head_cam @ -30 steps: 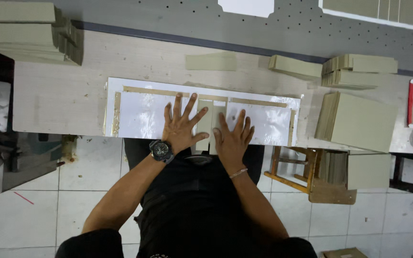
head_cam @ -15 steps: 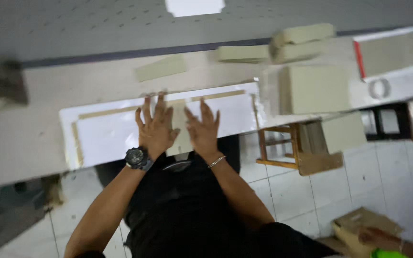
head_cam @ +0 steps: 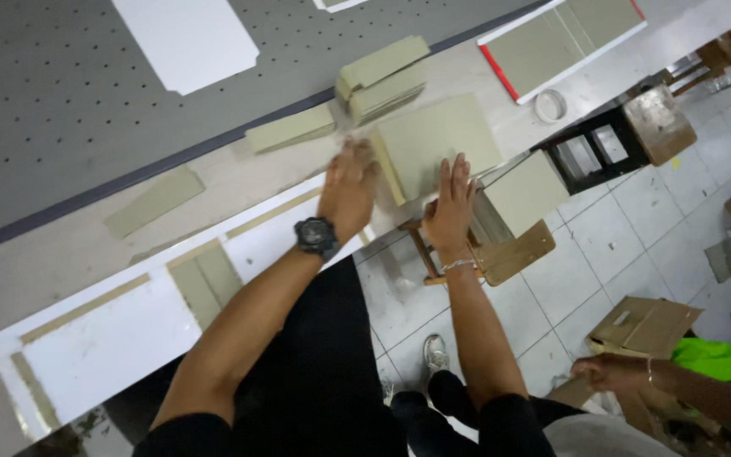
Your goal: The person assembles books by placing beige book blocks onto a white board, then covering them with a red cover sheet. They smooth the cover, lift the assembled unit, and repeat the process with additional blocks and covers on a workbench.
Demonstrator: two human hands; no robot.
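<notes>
Right hand (head_cam: 450,207): fingers extended, slightly apart, flat on the near edge of a stack of grey-green boards (head_cam: 433,144). Left hand (head_cam: 347,190): blurred, apparently open at the stack's left side, gripping nothing. The stack sits at the workbench (head_cam: 44,254) edge, right of a white sheet (head_cam: 120,338).

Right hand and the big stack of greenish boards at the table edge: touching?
Touching. The head view shows the right hand lying flat, fingers spread, on top of the stack of greenish boards, with no gap beneath the fingers.
</notes>
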